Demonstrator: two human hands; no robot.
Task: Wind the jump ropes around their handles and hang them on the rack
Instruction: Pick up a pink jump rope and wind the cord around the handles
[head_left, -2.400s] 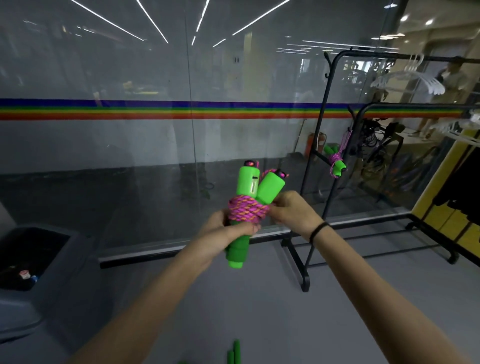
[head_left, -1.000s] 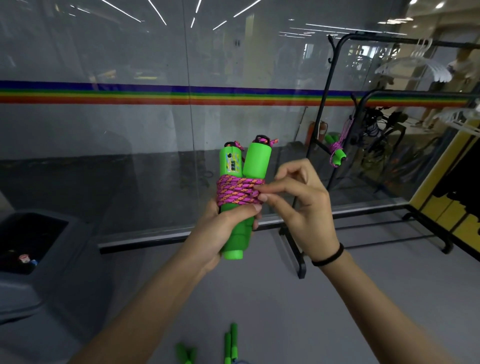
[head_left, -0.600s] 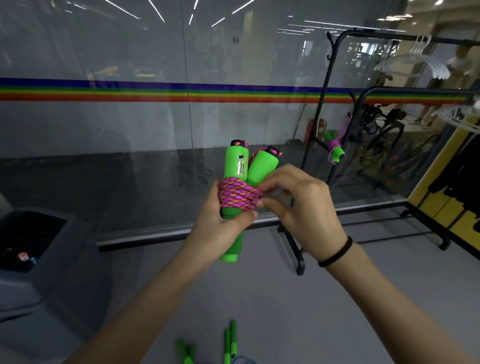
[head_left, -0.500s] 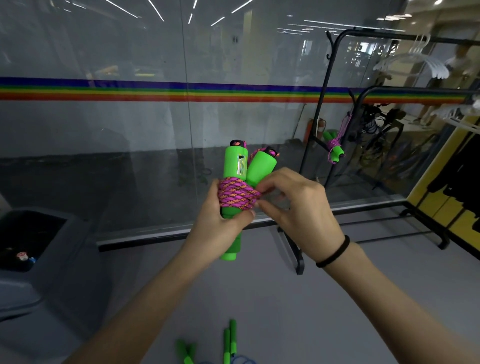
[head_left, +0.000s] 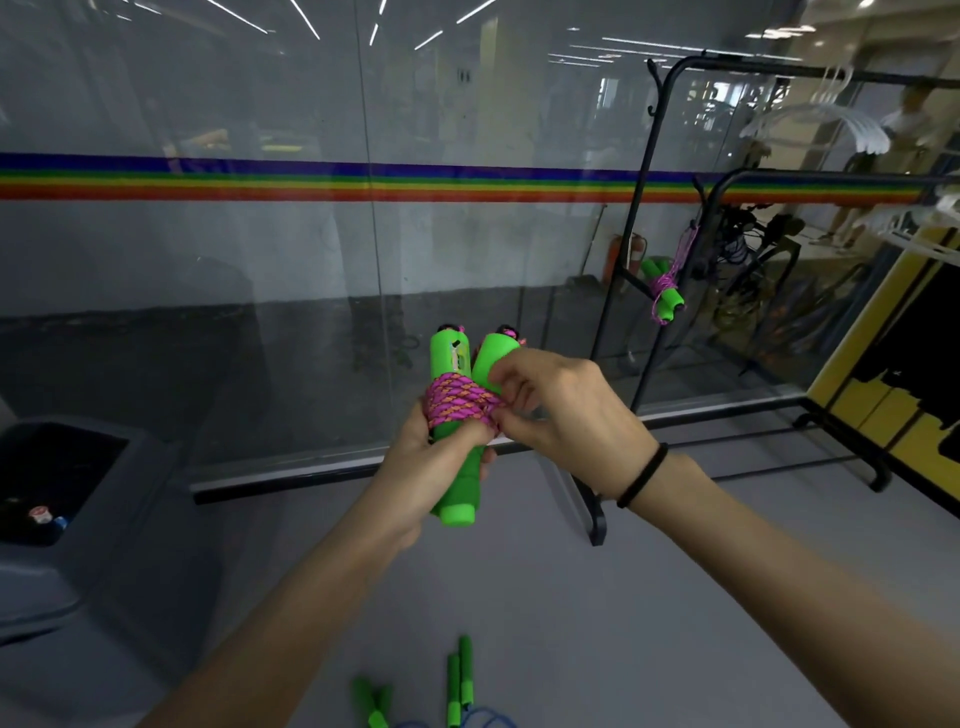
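From the head view I see my left hand (head_left: 431, 467) gripping the green handles (head_left: 457, 488) upright, well short of the black rack (head_left: 644, 218), while my right hand (head_left: 566, 410) pinches the pink rope (head_left: 460, 402) wound around them, another wound jump rope (head_left: 665, 291) hanging on that rack.
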